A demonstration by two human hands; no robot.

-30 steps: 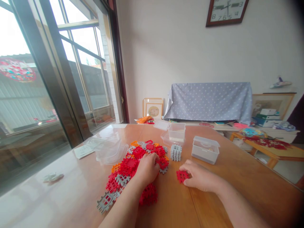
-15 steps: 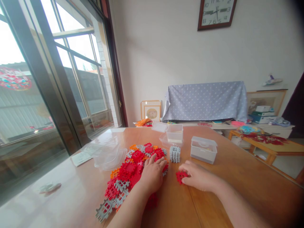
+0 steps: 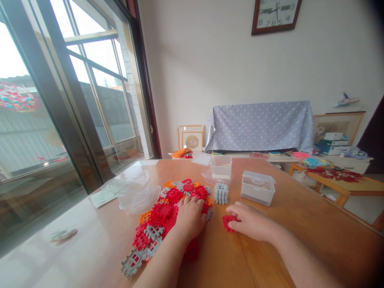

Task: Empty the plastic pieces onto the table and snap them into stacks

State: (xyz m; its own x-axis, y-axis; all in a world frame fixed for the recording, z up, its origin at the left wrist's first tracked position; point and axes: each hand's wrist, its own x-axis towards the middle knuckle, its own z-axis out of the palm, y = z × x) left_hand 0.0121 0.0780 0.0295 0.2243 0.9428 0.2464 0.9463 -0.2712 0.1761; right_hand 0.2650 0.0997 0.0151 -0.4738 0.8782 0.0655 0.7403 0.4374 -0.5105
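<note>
One red toothed piece (image 3: pixel 227 223) is held, in the head view, between the thumb and bent fingers of the right hand (image 3: pixel 249 221), over a bare stretch of the wooden table (image 3: pixel 222 264). The left hand (image 3: pixel 192 218) is laid palm down on the right side of a heap of red, grey and orange pieces (image 3: pixel 160 214), its fingers partly curled; whether anything is gripped beneath it cannot be told. A grey block (image 3: pixel 221 194) is placed between the heap and a translucent box (image 3: pixel 257 191).
</note>
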